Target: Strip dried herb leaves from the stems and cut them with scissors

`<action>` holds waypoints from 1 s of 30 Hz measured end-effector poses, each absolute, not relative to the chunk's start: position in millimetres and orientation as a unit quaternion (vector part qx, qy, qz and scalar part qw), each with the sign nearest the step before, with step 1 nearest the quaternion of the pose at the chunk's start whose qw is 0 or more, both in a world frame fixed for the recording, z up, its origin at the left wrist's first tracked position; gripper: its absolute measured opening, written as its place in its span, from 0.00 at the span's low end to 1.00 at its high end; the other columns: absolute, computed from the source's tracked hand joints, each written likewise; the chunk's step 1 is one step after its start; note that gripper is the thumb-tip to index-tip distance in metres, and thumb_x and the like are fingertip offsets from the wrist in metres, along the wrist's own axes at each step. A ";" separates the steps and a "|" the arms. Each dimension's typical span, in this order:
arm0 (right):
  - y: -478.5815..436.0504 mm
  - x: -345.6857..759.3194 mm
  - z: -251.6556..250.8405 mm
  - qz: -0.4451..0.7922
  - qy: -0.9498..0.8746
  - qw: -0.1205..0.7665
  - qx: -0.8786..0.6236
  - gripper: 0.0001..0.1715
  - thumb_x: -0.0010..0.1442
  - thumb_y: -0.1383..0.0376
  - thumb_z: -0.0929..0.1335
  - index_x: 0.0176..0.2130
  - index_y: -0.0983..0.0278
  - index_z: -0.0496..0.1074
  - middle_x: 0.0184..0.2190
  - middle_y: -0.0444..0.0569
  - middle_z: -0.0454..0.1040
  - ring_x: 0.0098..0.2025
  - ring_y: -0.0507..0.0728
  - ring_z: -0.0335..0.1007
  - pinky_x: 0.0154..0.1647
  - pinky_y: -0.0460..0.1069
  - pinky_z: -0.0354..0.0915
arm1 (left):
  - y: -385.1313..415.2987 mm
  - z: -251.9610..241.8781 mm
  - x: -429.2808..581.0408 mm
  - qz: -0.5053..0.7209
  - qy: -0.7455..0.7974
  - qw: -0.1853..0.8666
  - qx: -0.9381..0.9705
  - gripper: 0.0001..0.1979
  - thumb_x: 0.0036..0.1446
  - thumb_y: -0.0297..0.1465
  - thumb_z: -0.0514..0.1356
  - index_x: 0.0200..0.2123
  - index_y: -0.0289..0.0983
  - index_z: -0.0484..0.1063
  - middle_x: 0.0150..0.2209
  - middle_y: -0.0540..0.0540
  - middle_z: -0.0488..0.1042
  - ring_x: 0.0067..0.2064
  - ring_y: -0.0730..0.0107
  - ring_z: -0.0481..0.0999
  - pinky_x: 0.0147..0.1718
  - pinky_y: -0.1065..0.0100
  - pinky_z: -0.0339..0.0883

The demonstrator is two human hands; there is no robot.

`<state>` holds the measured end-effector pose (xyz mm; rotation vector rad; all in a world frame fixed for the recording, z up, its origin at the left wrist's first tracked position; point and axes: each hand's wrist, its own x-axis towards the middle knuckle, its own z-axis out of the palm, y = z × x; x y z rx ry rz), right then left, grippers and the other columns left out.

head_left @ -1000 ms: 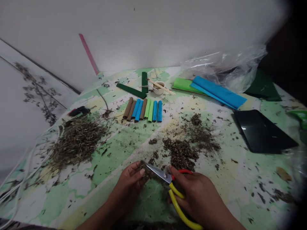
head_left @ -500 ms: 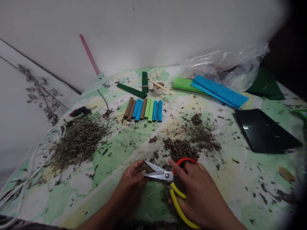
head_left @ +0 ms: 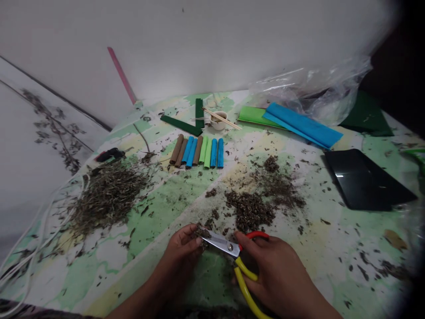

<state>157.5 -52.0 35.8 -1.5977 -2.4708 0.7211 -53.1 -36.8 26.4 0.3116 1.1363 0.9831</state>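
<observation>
My right hand [head_left: 272,266] is wrapped round the handles of a pair of scissors [head_left: 221,243], one handle red and the other yellow. Their blades are closed and point left toward my left hand [head_left: 184,246]. Between the pinched thumb and fingers of that hand is a small bunch of dried leaves [head_left: 202,231], touching the blade tips. Just beyond the scissors lies a dark pile of cut leaf bits [head_left: 254,210], with finer crumbs scattered behind it.
Dry stems are heaped [head_left: 109,190] at the left. Several brown, blue and green rolls [head_left: 197,151] lie in a row mid-table. Behind them stands a small cup [head_left: 219,122] with sticks across it. Folded blue paper [head_left: 302,125] and a black tablet-like slab [head_left: 365,179] are at the right.
The scissor blades have closed at the leaves in my left hand, and my right hand's fingers have drawn together on the handles. My left hand has barely moved.
</observation>
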 end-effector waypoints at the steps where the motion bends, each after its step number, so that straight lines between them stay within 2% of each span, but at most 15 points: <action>1: -52.2 157.2 36.3 0.239 -0.812 0.053 -0.530 0.34 0.49 0.53 0.69 0.55 0.56 0.63 0.37 0.47 0.77 0.36 0.60 0.72 0.36 0.50 0.63 | -36.7 25.5 -53.4 0.444 0.513 0.721 0.141 0.14 0.35 0.26 0.71 0.29 0.33 0.74 0.27 0.47 0.76 0.29 0.71 0.74 0.31 0.72 0.67; 7: -54.5 156.7 35.6 0.231 -0.811 0.049 -0.536 0.34 0.48 0.53 0.70 0.54 0.55 0.63 0.35 0.45 0.78 0.35 0.60 0.74 0.34 0.49 0.63 | -37.1 22.4 -54.6 0.441 0.519 0.721 0.130 0.15 0.34 0.26 0.71 0.29 0.34 0.73 0.28 0.48 0.76 0.30 0.71 0.74 0.32 0.72 0.66; 14: -58.2 159.3 29.5 0.214 -0.812 0.051 -0.541 0.33 0.50 0.52 0.69 0.55 0.56 0.63 0.29 0.43 0.78 0.29 0.59 0.74 0.28 0.49 0.61 | -36.7 24.7 -53.9 0.434 0.528 0.718 0.133 0.15 0.36 0.27 0.71 0.30 0.33 0.74 0.29 0.48 0.76 0.31 0.71 0.74 0.32 0.72 0.66; 20: -57.5 162.7 31.1 0.187 -0.796 0.128 -0.561 0.38 0.50 0.54 0.68 0.58 0.61 0.60 0.33 0.51 0.74 0.34 0.60 0.69 0.37 0.52 0.62 | -34.7 26.0 -55.6 0.459 0.508 0.720 0.113 0.16 0.36 0.28 0.72 0.32 0.36 0.74 0.34 0.48 0.77 0.35 0.71 0.75 0.36 0.72 0.67; 25: -52.8 160.4 35.5 0.178 -0.794 0.112 -0.570 0.45 0.46 0.53 0.70 0.60 0.57 0.57 0.38 0.54 0.67 0.41 0.64 0.63 0.45 0.59 0.59 | -35.3 24.4 -52.1 0.463 0.474 0.740 0.114 0.16 0.38 0.29 0.71 0.33 0.36 0.73 0.31 0.49 0.76 0.31 0.72 0.74 0.31 0.74 0.67; 30: -52.3 159.0 34.1 0.184 -0.792 0.102 -0.573 0.45 0.47 0.53 0.70 0.61 0.54 0.55 0.37 0.52 0.66 0.42 0.64 0.61 0.48 0.60 0.57 | -36.6 21.9 -47.7 0.463 0.470 0.743 0.115 0.15 0.38 0.26 0.71 0.33 0.35 0.73 0.30 0.49 0.76 0.32 0.73 0.74 0.34 0.74 0.68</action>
